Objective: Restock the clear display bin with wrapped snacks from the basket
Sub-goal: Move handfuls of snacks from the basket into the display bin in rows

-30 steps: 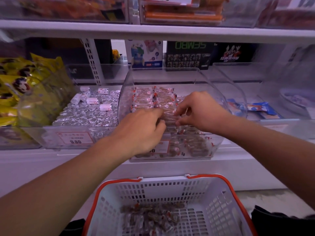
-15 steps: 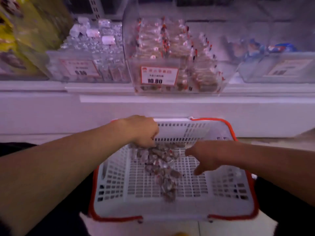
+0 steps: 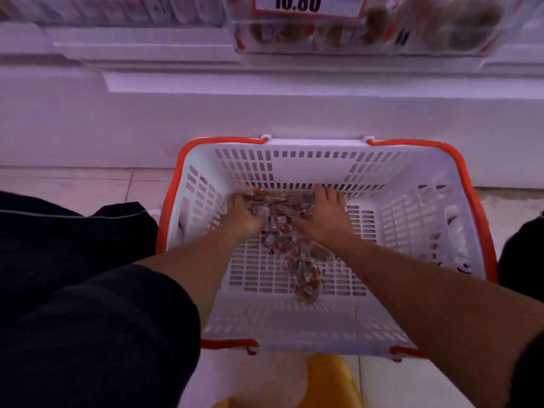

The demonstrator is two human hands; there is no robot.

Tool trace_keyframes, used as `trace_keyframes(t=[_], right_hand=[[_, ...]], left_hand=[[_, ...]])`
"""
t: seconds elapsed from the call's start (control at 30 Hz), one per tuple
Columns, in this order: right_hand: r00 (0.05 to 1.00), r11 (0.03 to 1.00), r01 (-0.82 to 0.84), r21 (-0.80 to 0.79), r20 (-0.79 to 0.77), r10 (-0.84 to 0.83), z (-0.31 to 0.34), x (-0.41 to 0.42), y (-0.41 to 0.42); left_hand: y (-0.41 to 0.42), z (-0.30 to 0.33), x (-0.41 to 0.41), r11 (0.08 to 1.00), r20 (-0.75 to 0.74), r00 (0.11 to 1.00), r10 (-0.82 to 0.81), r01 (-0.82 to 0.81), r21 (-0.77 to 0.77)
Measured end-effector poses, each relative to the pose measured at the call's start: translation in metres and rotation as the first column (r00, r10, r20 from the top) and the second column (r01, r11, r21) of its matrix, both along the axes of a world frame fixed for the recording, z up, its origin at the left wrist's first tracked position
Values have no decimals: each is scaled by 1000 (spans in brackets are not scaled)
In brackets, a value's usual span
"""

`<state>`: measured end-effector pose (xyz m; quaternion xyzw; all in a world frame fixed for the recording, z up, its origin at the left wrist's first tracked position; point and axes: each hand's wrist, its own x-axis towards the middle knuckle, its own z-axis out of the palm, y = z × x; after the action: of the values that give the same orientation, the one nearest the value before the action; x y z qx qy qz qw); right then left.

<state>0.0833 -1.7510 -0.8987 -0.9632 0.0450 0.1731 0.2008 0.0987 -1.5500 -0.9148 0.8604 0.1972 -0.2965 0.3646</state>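
A view from above looks down into a white slotted plastic basket with an orange rim and handles, standing on a pale tiled floor against the white base of a shop shelf. Both of the person's bare forearms reach down into the basket. The left hand and the right hand lie on either side of a heap of small wrapped snacks, clear wrappers with red ends and brown contents, piled toward the far wall of the basket floor and trailing back toward the viewer in a loose line. The fingers of both hands curve inward around the far part of the heap, each hand's grip closed around the snacks it cups, with the pile pressed between the palms. At the top edge, the bottom of the clear display bin sits on the shelf, already holding similar snacks, with a white price label on its front reading 10.80. Dark clothing fills the lower left, and a yellow object, too cropped to identify, shows at the bottom.
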Motion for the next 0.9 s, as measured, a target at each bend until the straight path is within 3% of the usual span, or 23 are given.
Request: trace_keyframes(t=[0.2, 0.3, 0.5, 0.63, 0.77, 0.9], right_hand=[[985, 981, 170, 89, -55, -165, -27, 9, 18], [986, 983, 164, 85, 16, -166, -32, 6, 18], [996, 999, 9, 52, 87, -13, -40, -2, 11], [989, 988, -144, -51, 32, 146, -44, -3, 15], [970, 968, -244, -53, -41, 242, -45, 6, 14], [936, 937, -348, -17, 57, 348, -42, 7, 17]], left_hand=[[-23, -26, -1, 981, 88, 978, 190, -185, -61], [-25, -30, -1, 985, 151, 974, 169, -171, -1], [-25, -36, -7, 977, 312, 944, 111, -161, 139], [-24, -37, -6, 972, 297, 949, 104, -160, 170], [-23, -41, -16, 974, 271, 961, 51, -107, 198], [-23, -41, -18, 969, 283, 952, 119, -173, 175]])
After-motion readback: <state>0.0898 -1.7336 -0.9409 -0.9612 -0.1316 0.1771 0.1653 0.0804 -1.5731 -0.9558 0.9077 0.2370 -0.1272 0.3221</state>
